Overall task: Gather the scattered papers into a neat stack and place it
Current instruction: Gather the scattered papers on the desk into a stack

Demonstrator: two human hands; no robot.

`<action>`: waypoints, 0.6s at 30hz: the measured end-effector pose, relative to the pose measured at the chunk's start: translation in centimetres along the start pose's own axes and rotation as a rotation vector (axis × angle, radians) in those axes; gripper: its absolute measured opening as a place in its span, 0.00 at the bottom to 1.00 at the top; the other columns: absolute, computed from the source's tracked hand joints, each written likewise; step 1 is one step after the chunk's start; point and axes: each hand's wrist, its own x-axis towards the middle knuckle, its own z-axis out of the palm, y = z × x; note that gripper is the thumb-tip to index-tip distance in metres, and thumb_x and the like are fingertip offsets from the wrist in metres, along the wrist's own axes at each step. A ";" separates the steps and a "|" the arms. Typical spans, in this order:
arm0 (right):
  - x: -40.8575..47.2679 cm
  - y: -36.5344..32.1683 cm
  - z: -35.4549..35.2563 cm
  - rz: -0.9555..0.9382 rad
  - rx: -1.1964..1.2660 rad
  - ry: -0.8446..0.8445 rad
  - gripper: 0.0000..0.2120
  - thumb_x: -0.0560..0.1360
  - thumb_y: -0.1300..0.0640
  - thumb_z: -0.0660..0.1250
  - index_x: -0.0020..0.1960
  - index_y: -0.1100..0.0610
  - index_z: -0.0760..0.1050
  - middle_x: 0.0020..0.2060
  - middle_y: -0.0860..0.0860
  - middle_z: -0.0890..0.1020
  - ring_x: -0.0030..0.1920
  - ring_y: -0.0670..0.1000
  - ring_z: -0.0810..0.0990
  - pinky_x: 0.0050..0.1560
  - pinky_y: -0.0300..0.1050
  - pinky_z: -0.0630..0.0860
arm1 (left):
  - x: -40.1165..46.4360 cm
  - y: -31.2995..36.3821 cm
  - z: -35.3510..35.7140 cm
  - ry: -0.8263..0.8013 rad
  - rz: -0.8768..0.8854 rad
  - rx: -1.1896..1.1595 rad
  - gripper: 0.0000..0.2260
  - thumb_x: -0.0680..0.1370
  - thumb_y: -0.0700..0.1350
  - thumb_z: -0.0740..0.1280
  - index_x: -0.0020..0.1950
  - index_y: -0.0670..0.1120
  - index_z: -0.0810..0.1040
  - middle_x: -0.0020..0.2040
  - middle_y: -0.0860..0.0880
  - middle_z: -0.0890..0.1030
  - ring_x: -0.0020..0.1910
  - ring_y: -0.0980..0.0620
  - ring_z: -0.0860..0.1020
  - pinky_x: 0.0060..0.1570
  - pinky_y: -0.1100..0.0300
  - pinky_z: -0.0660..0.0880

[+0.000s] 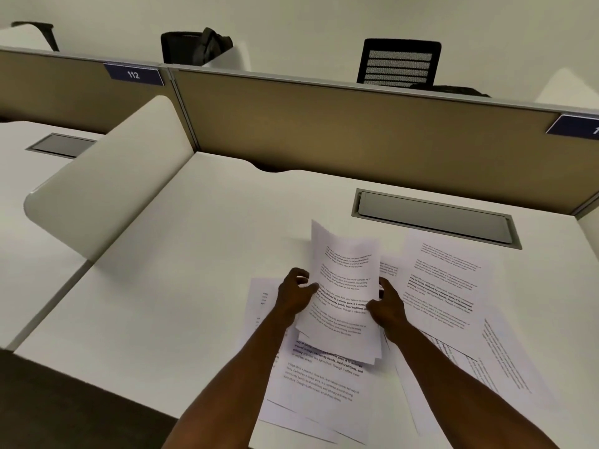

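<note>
A small bundle of printed sheets [345, 286] is lifted off the white desk [181, 303], its top edge curling upward. My left hand [296, 294] grips its left edge and my right hand [387, 306] grips its right edge. Beneath the bundle lie more printed pages [324, 384], fanned toward the desk's front edge. Another sheet [444, 280] lies flat to the right, and a further one [505, 358] sits askew near the right front. A page corner [262, 296] shows under my left wrist.
A grey cable hatch [434, 218] is set into the desk behind the papers. A tan partition [356, 131] closes the back, a white side divider [113, 183] the left. Black office chairs [398, 61] stand beyond. The dark floor [64, 409] shows at lower left.
</note>
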 end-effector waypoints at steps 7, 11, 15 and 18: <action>0.0 -0.8 -1.1 -0.009 0.106 0.004 0.26 0.73 0.70 0.68 0.69 0.58 0.71 0.62 0.58 0.79 0.55 0.53 0.78 0.56 0.48 0.76 | -1.2 1.6 1.0 -0.219 0.064 -0.118 0.31 0.78 0.35 0.66 0.78 0.49 0.59 0.71 0.44 0.74 0.66 0.44 0.75 0.66 0.45 0.74; -1.2 -1.6 -3.6 0.027 0.242 -0.035 0.17 0.74 0.57 0.72 0.62 0.54 0.76 0.58 0.56 0.82 0.53 0.54 0.82 0.51 0.51 0.80 | -1.8 2.4 0.0 -0.417 0.004 -0.586 0.27 0.76 0.32 0.68 0.73 0.48 0.70 0.67 0.40 0.78 0.64 0.39 0.78 0.63 0.40 0.75; -3.2 -0.8 -5.7 0.298 0.547 -0.324 0.22 0.74 0.47 0.72 0.65 0.52 0.76 0.60 0.57 0.82 0.60 0.59 0.79 0.57 0.60 0.79 | -2.8 1.8 0.0 -0.582 -0.065 -0.824 0.25 0.75 0.33 0.67 0.71 0.49 0.74 0.68 0.40 0.78 0.63 0.39 0.78 0.61 0.44 0.77; -4.6 0.4 -6.6 0.423 0.773 -0.441 0.20 0.76 0.55 0.69 0.67 0.57 0.75 0.63 0.63 0.79 0.61 0.65 0.78 0.57 0.63 0.77 | -3.7 0.0 0.4 -0.491 -0.162 -0.617 0.25 0.75 0.31 0.64 0.71 0.48 0.74 0.65 0.40 0.80 0.61 0.38 0.79 0.60 0.42 0.78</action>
